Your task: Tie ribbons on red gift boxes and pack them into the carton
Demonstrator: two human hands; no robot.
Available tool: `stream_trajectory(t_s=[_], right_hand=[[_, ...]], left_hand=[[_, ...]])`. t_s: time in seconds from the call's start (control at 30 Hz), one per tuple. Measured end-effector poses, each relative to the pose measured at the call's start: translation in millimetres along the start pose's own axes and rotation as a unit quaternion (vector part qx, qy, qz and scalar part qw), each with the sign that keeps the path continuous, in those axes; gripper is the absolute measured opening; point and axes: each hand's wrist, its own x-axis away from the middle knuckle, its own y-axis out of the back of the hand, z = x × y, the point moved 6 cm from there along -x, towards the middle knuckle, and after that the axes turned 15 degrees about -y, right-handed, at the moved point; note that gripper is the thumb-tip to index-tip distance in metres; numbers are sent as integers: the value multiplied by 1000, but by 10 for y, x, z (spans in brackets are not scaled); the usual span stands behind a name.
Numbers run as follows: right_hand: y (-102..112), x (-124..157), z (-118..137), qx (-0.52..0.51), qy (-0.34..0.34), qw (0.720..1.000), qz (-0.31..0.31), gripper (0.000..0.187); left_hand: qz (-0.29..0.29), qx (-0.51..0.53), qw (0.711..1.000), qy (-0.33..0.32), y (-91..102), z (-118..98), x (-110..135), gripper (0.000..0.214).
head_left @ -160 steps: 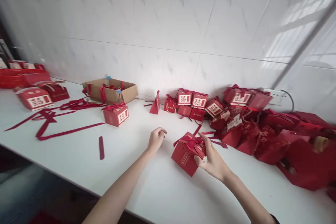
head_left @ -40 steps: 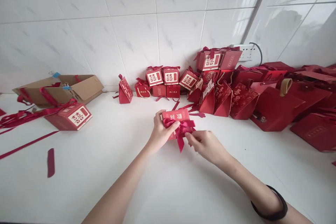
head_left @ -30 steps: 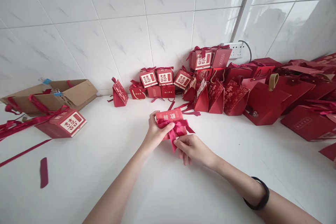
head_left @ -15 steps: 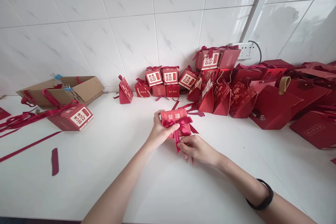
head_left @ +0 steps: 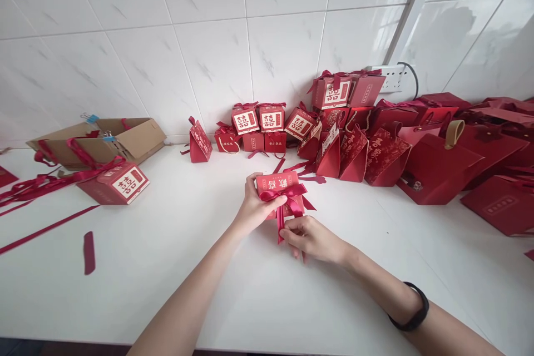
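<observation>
A small red gift box (head_left: 277, 181) with pale lettering is held over the middle of the white table. My left hand (head_left: 256, 203) grips its left side, the thumb pressing on the bow. Dark red satin ribbon (head_left: 294, 192) is tied in a bow across the box top, with tails hanging down. My right hand (head_left: 306, 236) pinches one ribbon tail just below the box's near edge, thumb against fingers. The undersides of the box and some of my fingers are hidden.
Red gift boxes (head_left: 271, 118) are stacked along the tiled wall, with larger red bags (head_left: 442, 164) at the right. On the left stand an open cardboard box (head_left: 139, 139), another red box (head_left: 114, 183) and loose ribbon (head_left: 48, 228). A socket strip (head_left: 392, 79) is fixed at the back.
My right hand has shifted slightly left with the ribbon tail, which now hangs straighter. My left hand keeps its grip on the box. The whole view has moved very slightly.
</observation>
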Motion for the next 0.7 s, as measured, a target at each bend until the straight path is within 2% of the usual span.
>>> stream_trajectory(t_s=[0.27,0.47,0.6,0.63,0.7], right_hand=[[11,-33,-66,-15,-9,999,36,29],[-12,-40,-64,-3,-7,999,33,27],[54,5,-41,19,-12,999,33,31],[110,23,-29,24,-12,999,21,35],[325,65,19,5,5,997,-72,40]], left_hand=[[4,-12,1000,-3,6,5,-6,62],[-2,-3,1000,6,12,7,-6,63],[-16,8,1000,3,32,19,-23,63],[-15,14,1000,4,35,16,-27,62],[-4,28,1000,10,24,-1,-28,61]])
